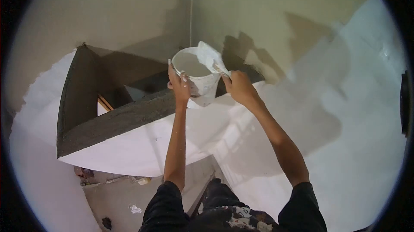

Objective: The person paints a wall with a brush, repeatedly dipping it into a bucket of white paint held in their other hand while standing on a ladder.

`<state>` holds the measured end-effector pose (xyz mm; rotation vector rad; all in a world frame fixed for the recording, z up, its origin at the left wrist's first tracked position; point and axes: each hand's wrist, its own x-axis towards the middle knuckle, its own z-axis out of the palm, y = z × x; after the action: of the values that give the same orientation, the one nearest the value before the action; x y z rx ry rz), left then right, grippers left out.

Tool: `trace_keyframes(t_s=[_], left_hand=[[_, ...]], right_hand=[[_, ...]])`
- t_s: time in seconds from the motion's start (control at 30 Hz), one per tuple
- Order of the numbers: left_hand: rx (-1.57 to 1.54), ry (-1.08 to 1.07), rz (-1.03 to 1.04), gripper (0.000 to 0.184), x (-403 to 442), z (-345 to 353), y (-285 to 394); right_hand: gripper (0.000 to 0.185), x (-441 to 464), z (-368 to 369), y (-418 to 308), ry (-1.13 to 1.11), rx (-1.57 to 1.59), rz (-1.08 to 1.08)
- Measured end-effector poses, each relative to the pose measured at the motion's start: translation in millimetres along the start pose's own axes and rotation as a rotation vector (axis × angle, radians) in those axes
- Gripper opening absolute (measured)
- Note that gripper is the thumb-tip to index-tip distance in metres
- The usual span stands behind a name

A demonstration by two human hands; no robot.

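My left hand (180,86) grips the near left side of a white plastic bucket (205,86), with fingertips up by its rim. White smears mark those fingers. The bucket is tilted a little and sits over the right part of a grey ledge; whether it rests there I cannot tell. My right hand (241,88) is closed round the handle of a wide paintbrush (209,56), whose head is thick with white paint. The brush head lies across the bucket's right rim, pointing up and left. Part of the handle is hidden in my fist.
A grey cement ledge (120,118) borders a recessed corner niche, with a white-coated face below. White paint (362,102) covers much of the right wall; the upper wall (267,3) is beige. Far below lies the floor (120,199), with scattered small items. A dark object stands at far right.
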<state>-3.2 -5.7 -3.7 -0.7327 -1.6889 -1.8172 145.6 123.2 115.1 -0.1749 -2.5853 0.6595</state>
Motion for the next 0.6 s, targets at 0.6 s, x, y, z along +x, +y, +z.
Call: trace_keyframes(t_s=[0.6], left_hand=[[0.216, 0.144, -0.018, 0.055, -3, 9, -3]], right_hand=[[0.031, -9, -2, 11, 0.097, -0.033, -0.059]])
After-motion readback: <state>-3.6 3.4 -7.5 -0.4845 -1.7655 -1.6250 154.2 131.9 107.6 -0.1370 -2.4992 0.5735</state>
